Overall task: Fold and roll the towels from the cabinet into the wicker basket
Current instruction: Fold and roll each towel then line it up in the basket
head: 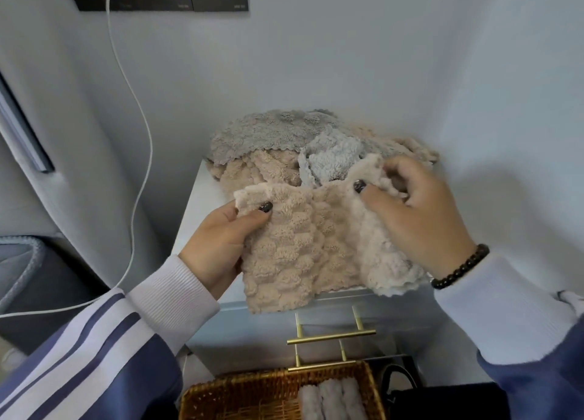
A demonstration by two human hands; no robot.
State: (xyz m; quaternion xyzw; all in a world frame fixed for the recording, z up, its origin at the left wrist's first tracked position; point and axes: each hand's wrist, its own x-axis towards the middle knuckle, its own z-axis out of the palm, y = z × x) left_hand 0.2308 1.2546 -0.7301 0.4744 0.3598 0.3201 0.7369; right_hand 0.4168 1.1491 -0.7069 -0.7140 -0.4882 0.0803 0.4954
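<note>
Both hands are up over the white cabinet top [202, 198], sharing one fluffy beige towel with a bumpy, ridged pile [297, 255]. The left hand [218, 245] comes in from the lower left, palm turned toward the camera, thumb laid across the towel's upper left corner and pinching it against the fingers tucked behind the cloth. The right hand [417, 211] reaches in from the right with its back to us, wrist bent, fingers curled down into the towel's upper right edge, thumb pressing the fabric from the near side; a dark beaded bracelet [459, 266] sits at that wrist. The towel hangs between the two grips, its lower edge draping over the cabinet's front lip, the paler right side bunched under the right hand. Just behind it on the cabinet top lies a loose heap of grey and beige fluffy towels [284, 144]. Down below, in front of the cabinet's brass bar handles [331, 336], stands the brown wicker basket [252, 394], with three pale rolled towels [331, 400] lying side by side in its right part. A white cable [139, 128] trails down the wall at left.
</note>
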